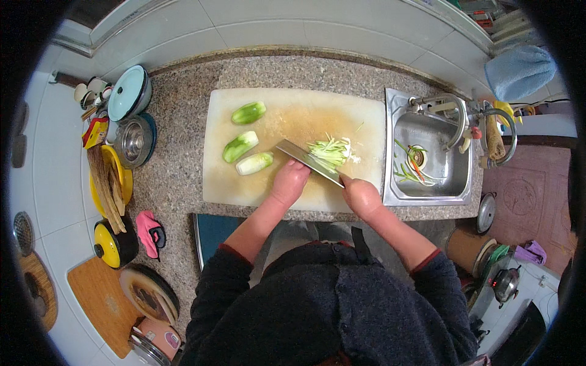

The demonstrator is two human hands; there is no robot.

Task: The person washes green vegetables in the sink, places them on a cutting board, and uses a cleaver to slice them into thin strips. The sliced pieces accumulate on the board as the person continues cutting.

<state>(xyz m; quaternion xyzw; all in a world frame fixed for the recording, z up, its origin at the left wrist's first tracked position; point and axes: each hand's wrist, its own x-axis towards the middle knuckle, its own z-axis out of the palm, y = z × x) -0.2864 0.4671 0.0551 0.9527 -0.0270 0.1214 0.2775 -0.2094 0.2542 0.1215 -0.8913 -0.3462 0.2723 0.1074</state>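
Observation:
My right hand grips the handle of a cleaver, whose broad steel blade slants across the cutting board. My left hand is close against the near-left side of the blade, fingers curled; whether anything is under them is hidden. On the blade's far-right side lies a heap of thin pale green vegetable shreds. Three larger chunks of pale green vegetable rest on the left of the board: an upper chunk, a middle chunk and a lower, whiter chunk.
Right of the board is a steel sink with green and orange scraps near its drain and a tap above. Along the left stand a light-blue enamel lid, metal bowls, a yellow basin and a yellow-lidded pot.

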